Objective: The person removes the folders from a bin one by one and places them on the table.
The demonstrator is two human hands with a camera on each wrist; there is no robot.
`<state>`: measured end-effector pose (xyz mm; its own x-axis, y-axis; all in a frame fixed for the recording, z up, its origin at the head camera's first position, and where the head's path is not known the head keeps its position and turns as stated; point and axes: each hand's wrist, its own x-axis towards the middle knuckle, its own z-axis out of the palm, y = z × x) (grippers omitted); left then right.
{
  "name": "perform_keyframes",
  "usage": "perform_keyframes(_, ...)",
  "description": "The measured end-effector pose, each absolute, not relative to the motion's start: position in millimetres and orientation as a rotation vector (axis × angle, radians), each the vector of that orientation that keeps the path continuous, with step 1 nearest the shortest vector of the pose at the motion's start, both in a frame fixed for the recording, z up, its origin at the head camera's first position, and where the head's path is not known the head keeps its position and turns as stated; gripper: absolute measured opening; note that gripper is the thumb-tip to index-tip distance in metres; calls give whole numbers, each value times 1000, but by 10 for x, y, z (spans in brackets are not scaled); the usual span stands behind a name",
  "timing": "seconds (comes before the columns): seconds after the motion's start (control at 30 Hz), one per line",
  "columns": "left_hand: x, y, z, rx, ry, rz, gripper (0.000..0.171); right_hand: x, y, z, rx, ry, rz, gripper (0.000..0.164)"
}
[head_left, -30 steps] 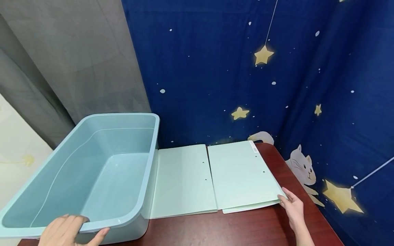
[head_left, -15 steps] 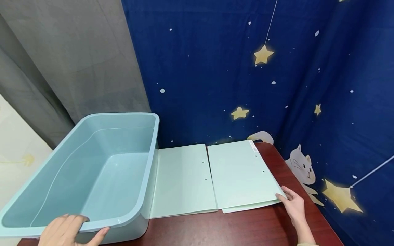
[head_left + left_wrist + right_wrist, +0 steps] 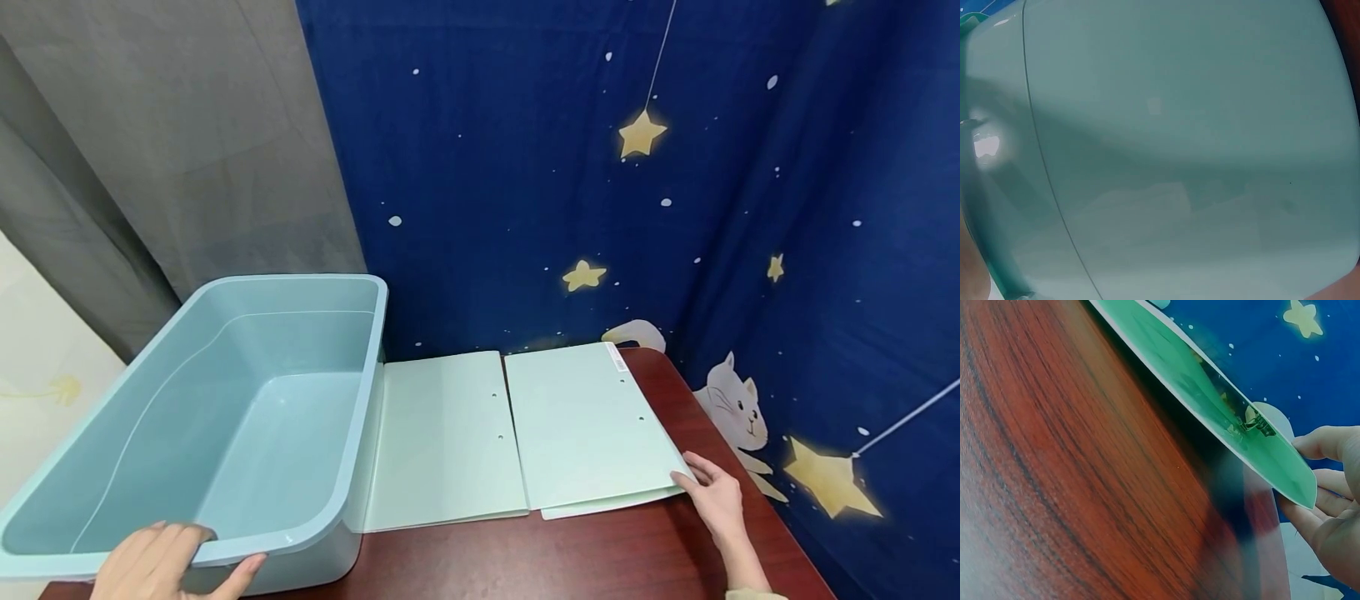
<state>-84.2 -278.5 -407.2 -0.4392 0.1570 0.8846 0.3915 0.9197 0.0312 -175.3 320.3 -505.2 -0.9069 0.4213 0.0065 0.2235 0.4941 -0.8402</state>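
My left hand grips the near rim of a large light-blue plastic tub, fingers over the edge and thumb outside. The tub's wall fills the left wrist view. At the right of the table, my right hand pinches the near right corner of a pale green file folder. That folder's covers gape a little along the near edge. In the right wrist view, a metal clip shows inside the folder. A second pale green folder lies flat between the tub and the held one.
The dark red wooden table has its right edge close beside my right hand. Behind stand a blue star-printed curtain and a grey curtain. The tub's high wall borders the left folder.
My right hand has shifted very slightly on the folder's corner, and a bit of its sleeve has come into view. The left hand, tub and folders stay in place.
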Motion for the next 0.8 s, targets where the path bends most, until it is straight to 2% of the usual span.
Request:
perform_keyframes(0.6,-876,-2796,-4082,-429,-1965,-294,64,-1769,3205,-5040,-536,-2545,1325,48)
perform_keyframes(0.8,-861,-2787,-4081,-411,-1994,-294,64,-1781,3233,-4969,-505,-2529,1417,55)
